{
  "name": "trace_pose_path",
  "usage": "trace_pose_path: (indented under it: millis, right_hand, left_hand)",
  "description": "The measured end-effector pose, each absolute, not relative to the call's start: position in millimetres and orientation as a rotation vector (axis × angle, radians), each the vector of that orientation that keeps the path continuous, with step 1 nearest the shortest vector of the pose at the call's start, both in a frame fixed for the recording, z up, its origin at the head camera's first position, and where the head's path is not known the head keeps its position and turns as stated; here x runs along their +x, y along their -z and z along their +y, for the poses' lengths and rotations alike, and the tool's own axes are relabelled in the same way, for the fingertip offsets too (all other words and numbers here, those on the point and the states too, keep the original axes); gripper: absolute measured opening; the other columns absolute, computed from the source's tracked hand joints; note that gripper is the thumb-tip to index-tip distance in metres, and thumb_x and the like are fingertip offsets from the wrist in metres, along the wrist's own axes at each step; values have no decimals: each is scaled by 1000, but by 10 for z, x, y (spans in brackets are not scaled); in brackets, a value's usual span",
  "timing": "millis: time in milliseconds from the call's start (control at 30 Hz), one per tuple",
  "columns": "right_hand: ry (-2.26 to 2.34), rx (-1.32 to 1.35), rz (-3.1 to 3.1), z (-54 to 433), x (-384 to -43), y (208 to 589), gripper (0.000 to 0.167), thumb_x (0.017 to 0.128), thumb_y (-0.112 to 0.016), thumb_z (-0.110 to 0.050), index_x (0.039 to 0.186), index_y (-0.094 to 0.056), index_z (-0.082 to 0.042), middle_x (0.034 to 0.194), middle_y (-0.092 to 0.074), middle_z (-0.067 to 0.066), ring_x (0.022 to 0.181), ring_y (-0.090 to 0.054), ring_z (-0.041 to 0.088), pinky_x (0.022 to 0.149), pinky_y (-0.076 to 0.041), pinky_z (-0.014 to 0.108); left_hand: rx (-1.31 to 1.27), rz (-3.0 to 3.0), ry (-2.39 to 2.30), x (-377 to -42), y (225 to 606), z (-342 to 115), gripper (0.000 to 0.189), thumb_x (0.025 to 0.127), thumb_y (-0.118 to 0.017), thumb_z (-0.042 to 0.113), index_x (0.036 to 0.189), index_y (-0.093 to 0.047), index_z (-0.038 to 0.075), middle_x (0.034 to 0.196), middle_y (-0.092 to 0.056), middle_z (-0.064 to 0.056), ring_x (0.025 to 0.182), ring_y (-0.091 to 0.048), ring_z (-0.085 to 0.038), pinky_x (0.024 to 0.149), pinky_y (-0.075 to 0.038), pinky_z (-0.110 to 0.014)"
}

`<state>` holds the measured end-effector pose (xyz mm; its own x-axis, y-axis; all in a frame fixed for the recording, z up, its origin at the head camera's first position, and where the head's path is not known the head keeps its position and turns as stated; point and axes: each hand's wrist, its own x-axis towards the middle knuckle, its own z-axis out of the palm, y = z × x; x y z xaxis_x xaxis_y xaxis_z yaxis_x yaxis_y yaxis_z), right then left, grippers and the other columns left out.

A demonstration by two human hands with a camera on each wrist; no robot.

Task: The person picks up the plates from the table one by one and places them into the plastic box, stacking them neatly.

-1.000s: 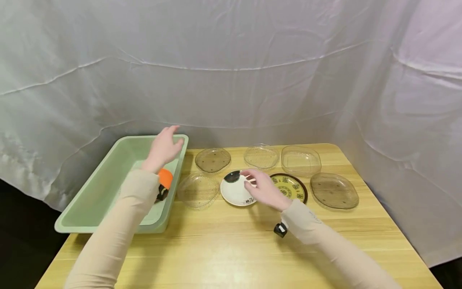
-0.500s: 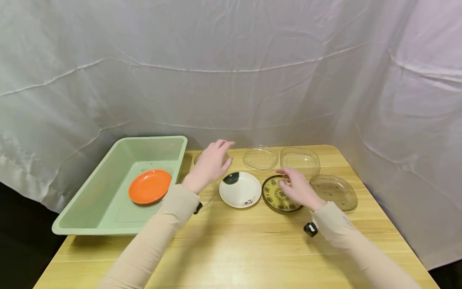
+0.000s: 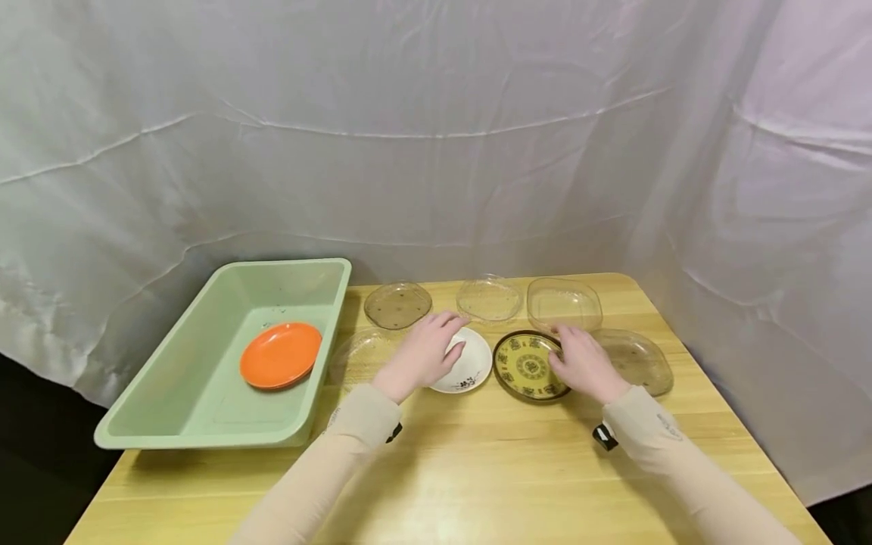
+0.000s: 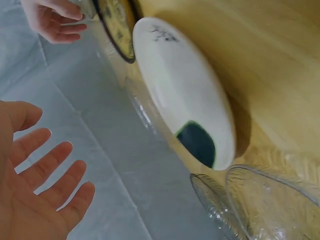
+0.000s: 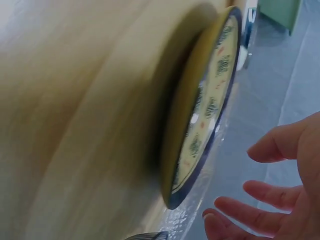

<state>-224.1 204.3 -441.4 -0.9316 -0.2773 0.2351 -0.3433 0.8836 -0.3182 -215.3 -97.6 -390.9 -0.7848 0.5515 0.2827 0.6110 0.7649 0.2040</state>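
My left hand (image 3: 424, 354) hovers over the left part of a white plate (image 3: 470, 369), which it partly hides. In the left wrist view its fingers (image 4: 55, 165) are spread and hold nothing; the plate's dark green patch (image 4: 197, 145) shows there. At the right rim of a yellow patterned plate (image 3: 528, 366) with a dark edge is my right hand (image 3: 587, 365). Its fingers are loosely bent, and the right wrist view shows a gap between them and the yellow plate (image 5: 205, 110). An orange plate (image 3: 281, 354) lies in the green basin (image 3: 157, 371) at the left.
Behind the two plates stand a brownish glass plate (image 3: 398, 304), a clear glass plate (image 3: 489, 298) and a squarish clear one (image 3: 564, 304). Another clear plate (image 3: 357, 356) lies beside the basin, partly under my left arm. A brownish plate (image 3: 640, 362) is at the right.
My left hand has moved right from over the basin to the white plate, uncovering the orange plate. My right hand has shifted right from the white plate to the yellow one's rim.
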Motion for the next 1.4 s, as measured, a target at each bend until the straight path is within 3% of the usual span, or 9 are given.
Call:
trace_pose_path:
  millis: [400, 633, 867, 1133, 1400]
  right_hand:
    - [-468, 432, -2934, 2083, -2326, 4459, 38, 91, -66, -14, 120, -59, 10, 113, -64, 30, 104, -62, 45, 94, -52, 61]
    - [-465, 466, -2963, 2053, -2395, 4457, 29, 87, -69, -14, 106, -61, 6, 91, -65, 20, 80, -63, 31, 73, -57, 49]
    - [-433, 434, -3060, 2020, -2463, 4448, 25, 86, -71, -16, 99, -61, 2, 87, -64, 15, 79, -61, 27, 73, -56, 47]
    - [-415, 311, -3165, 1979, -2520, 4411, 39, 81, -83, -30, 95, -59, -3, 85, -63, 10, 76, -59, 25, 66, -53, 41]
    - [-461, 160, -3245, 1980, -2529, 4435, 47, 79, -85, -38, 96, -58, -3, 81, -62, 7, 72, -58, 23, 62, -50, 36]
  left_hand:
    - [-964, -2780, 325, -2138, 4053, -931, 42, 102, -57, 24, 141, -55, 10, 138, -61, -8, 129, -58, -30, 115, -44, -44]
    - [-995, -2808, 320, -2176, 4092, -919, 42, 101, -58, 24, 141, -55, 10, 138, -61, -8, 132, -56, -30, 117, -42, -45]
    - [-1002, -2798, 363, -2210, 4126, -934, 41, 101, -59, 22, 140, -57, 10, 138, -61, -9, 132, -56, -31, 115, -45, -46]
    - [-1003, -2820, 396, -2222, 4168, -903, 41, 102, -58, 22, 141, -56, 11, 139, -61, -8, 132, -56, -32, 114, -46, -47]
    - [-1019, -2852, 420, -2217, 4247, -895, 42, 102, -57, 23, 143, -55, 11, 142, -59, -8, 133, -55, -29, 116, -44, -46]
